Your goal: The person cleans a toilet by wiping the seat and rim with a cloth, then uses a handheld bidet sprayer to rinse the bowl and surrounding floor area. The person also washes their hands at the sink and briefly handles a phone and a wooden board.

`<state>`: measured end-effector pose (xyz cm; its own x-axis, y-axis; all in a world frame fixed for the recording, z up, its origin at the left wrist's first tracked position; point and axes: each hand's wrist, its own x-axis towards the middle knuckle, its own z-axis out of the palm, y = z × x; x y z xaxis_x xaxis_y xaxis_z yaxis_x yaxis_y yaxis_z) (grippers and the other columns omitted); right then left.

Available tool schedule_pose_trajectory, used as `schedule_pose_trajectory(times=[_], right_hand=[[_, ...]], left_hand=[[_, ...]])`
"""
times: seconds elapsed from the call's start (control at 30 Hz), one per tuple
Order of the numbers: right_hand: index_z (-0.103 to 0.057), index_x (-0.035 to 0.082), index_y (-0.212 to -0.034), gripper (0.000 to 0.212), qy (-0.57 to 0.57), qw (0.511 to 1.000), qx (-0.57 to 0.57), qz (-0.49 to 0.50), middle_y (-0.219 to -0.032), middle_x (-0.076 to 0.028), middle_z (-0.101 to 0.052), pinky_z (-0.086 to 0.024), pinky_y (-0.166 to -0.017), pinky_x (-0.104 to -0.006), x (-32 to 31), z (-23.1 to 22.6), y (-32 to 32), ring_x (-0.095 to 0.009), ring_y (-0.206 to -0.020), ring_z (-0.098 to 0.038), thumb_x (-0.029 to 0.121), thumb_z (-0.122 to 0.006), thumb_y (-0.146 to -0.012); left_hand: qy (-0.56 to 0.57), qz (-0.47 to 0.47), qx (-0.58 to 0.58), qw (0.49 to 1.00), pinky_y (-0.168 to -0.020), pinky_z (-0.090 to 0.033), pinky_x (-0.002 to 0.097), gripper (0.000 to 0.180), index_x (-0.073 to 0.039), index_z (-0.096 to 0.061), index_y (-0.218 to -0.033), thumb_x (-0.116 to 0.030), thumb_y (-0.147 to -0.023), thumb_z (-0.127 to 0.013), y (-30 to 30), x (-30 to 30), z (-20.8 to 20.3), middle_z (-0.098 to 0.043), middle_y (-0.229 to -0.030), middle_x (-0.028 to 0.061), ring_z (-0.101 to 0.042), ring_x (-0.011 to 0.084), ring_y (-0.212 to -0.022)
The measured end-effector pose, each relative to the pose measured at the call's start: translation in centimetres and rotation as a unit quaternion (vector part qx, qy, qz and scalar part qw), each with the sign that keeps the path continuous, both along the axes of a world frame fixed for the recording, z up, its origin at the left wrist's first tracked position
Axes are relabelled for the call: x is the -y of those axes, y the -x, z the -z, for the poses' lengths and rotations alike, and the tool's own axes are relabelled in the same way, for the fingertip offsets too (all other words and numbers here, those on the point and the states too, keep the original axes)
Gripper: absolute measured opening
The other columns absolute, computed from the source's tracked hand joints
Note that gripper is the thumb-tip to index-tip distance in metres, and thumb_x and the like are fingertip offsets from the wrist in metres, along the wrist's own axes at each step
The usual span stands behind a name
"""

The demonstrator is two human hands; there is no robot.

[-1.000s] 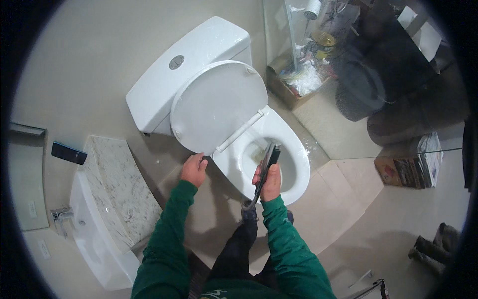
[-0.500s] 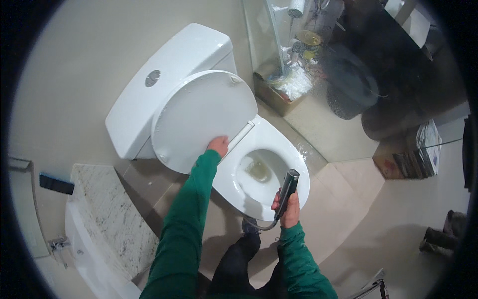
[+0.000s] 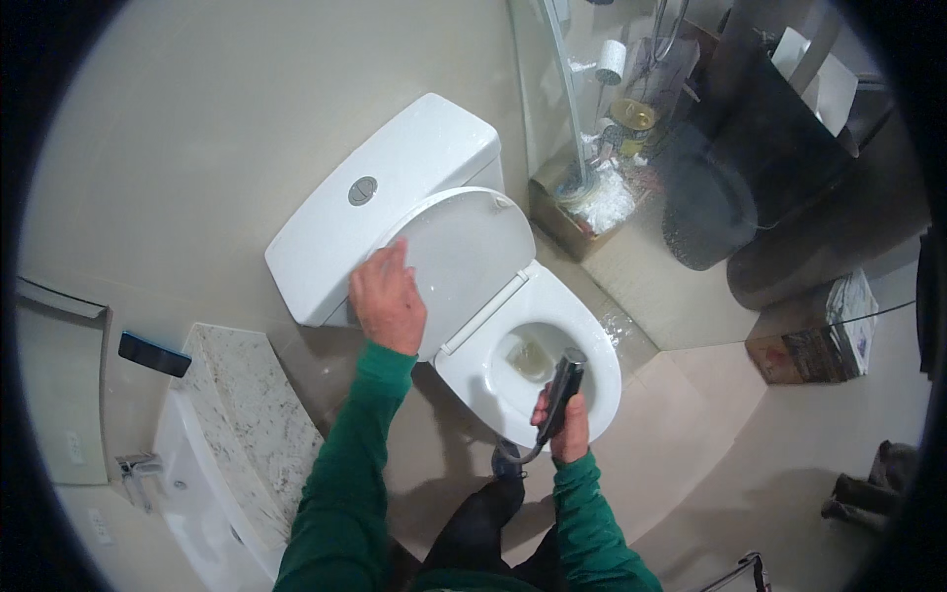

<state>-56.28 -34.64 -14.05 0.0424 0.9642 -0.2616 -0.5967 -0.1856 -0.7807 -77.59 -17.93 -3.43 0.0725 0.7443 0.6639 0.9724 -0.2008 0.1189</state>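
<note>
My left hand (image 3: pixel 389 299) is raised over the left part of the upright toilet lid (image 3: pixel 472 247), fingers apart and holding nothing; whether it touches the lid I cannot tell. My right hand (image 3: pixel 572 430) is wrapped round a dark handheld sprayer (image 3: pixel 560 397) with a silver head, above the front rim of the toilet bowl (image 3: pixel 598 393). A flexible hose (image 3: pixel 520 457) curves from the sprayer's lower end. Some yellowish water (image 3: pixel 533 361) lies at the bottom of the bowl. Behind the lid stands the white cistern (image 3: pixel 326 237) with a round flush button (image 3: pixel 362 190).
To the left are a speckled stone counter (image 3: pixel 252 414), a white sink (image 3: pixel 197 493) with a tap (image 3: pixel 136 468), and a phone (image 3: pixel 154 353) near the counter's edge. A glass panel (image 3: pixel 567 89) rises at the right, near a cluttered box (image 3: pixel 564 222) and a dark bin (image 3: pixel 708 207).
My left hand has left the lower part of the lid and risen toward the cistern, its fingers now spread. My right hand still grips the sprayer above the bowl. The view has shifted slightly.
</note>
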Motion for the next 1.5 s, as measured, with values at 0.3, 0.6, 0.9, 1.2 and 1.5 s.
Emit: schedule_pose_trajectory(times=[0.3,0.6,0.9,1.2,1.5], right_hand=[[-0.04,0.001,-0.111,0.057,-0.056,0.998,0.02,-0.025,-0.082,-0.006,-0.048,-0.042,-0.061,-0.0244,0.7,-4.9,0.9,-0.011,-0.066,-0.048,0.053,-0.034,-0.089],[-0.041,0.005,-0.096,0.034,-0.134,0.988,0.031,-0.068,-0.074,-0.003,-0.048,-0.04,-0.054,-0.0229,-4.0,-9.9,6.3,-0.009,-0.057,-0.046,0.036,-0.03,-0.095],[-0.042,0.003,-0.106,0.05,-0.083,0.995,0.057,-0.013,-0.076,-0.006,-0.05,-0.043,-0.052,-0.0245,-0.8,-11.5,0.1,-0.012,-0.057,-0.049,0.049,-0.03,-0.092],[-0.043,0.001,-0.107,0.052,0.019,0.995,0.095,-0.033,-0.076,-0.006,-0.051,-0.045,-0.053,-0.0256,10.2,-9.3,-5.6,-0.013,-0.059,-0.051,0.049,-0.031,-0.092],[-0.042,0.008,-0.097,0.038,0.009,0.978,0.189,-0.085,-0.071,-0.004,-0.049,-0.044,-0.048,-0.0255,9.1,-8.1,-5.5,-0.013,-0.055,-0.05,0.044,-0.029,-0.094]], left_hand=[[0.09,-0.006,0.113,0.99,-0.076,-0.041,0.0379,0.024,-0.006,-0.057,-0.099,-0.004,-0.075,-0.059,1.3,-0.6,-1.9,-0.052,-0.086,0.01,-0.05,0.0267,-0.084],[0.172,0.009,0.237,0.956,-0.061,-0.046,0.0285,0.01,-0.005,-0.065,-0.081,-0.011,-0.073,-0.066,-0.8,2.6,-2.9,-0.057,-0.073,0.007,-0.055,0.016,-0.063],[0.245,0.081,0.254,0.932,-0.059,-0.046,0.0308,0.01,-0.007,-0.064,-0.081,-0.014,-0.074,-0.066,-4.8,8.9,-2.0,-0.058,-0.074,0.0086,-0.057,0.0199,-0.063],[0.524,0.197,0.348,0.752,-0.059,-0.045,0.0368,0.007,-0.006,-0.055,-0.078,-0.012,-0.077,-0.052,-15.7,23.6,12.5,-0.056,-0.07,0.0117,-0.057,0.0269,-0.067],[0.477,0.371,0.324,0.728,-0.071,-0.047,0.0358,0.02,-0.008,-0.054,-0.099,-0.018,-0.083,-0.047,-17.2,30.1,25.6,-0.06,-0.086,0.013,-0.059,0.0267,-0.083]])
